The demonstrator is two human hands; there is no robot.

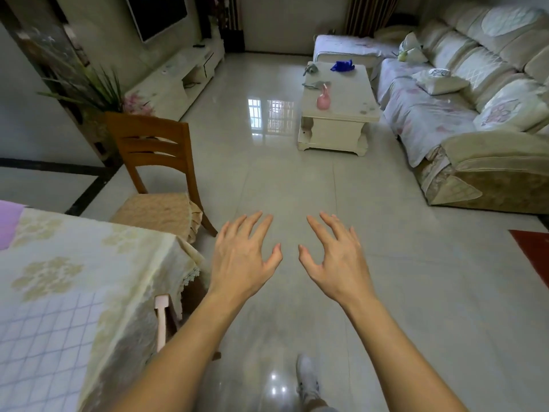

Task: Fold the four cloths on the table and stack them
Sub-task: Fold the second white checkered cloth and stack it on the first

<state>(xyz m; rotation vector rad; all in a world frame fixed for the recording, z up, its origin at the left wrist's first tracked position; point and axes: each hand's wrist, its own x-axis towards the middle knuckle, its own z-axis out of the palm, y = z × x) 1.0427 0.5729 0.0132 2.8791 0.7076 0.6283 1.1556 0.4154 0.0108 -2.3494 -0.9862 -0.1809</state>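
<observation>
Both my hands are held out over the tiled floor, palms down with fingers spread, holding nothing: my left hand [242, 258] and my right hand [334, 260]. Far ahead stands a cream coffee table [353, 113]. On it lie a crumpled blue cloth [342, 66], a grey cloth [310, 69] at its far left corner, another grey cloth [315, 84] and a pink cloth [323, 100] bunched upright. All are unfolded and well beyond my hands.
A dining table [59, 278] with a patterned tablecloth is at my left, a wooden chair [157, 179] behind it. A long sofa [475, 114] runs along the right. A TV stand [184, 72] and plant line the left wall. A red mat [534, 254] lies at right.
</observation>
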